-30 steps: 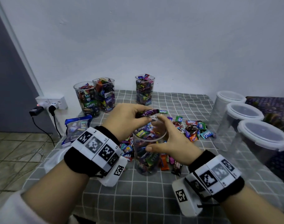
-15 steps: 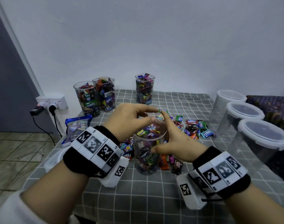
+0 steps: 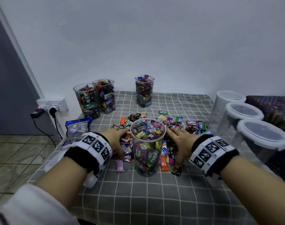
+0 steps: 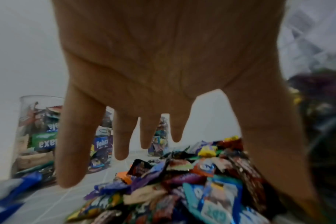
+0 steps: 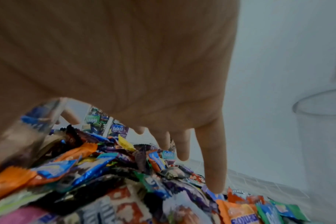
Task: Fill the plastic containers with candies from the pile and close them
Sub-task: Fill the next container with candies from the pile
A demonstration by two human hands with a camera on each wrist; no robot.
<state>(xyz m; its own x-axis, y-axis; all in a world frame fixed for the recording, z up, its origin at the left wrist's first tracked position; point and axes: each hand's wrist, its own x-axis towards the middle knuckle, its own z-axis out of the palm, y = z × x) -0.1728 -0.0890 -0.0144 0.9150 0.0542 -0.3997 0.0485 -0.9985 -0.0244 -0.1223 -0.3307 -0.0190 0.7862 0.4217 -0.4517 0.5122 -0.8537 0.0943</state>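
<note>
A clear plastic container [image 3: 147, 153], nearly full of wrapped candies and without a lid, stands in the middle of the checked tablecloth. The candy pile [image 3: 171, 125] spreads around and behind it. My left hand [image 3: 116, 138] lies flat with spread fingers on the pile just left of the container. My right hand [image 3: 179, 140] lies the same way on the pile just right of it. In the left wrist view the left hand [image 4: 144, 136] hovers with straight fingers over the candy pile [image 4: 182, 181]. In the right wrist view the right hand [image 5: 182, 144] has straight fingers touching the candy pile [image 5: 125, 174]. Neither hand holds anything.
Three open containers full of candy [image 3: 88, 99] [image 3: 106, 96] [image 3: 144, 91] stand at the back. Three empty lidded containers [image 3: 226, 108] [image 3: 240, 125] [image 3: 260, 143] line the right edge. A blue bag [image 3: 76, 127] lies at the left edge, by a wall socket [image 3: 52, 105].
Both hands left the container's rim, where they dropped candies in, and came down flat onto the pile on either side of it. The head view moved closer.
</note>
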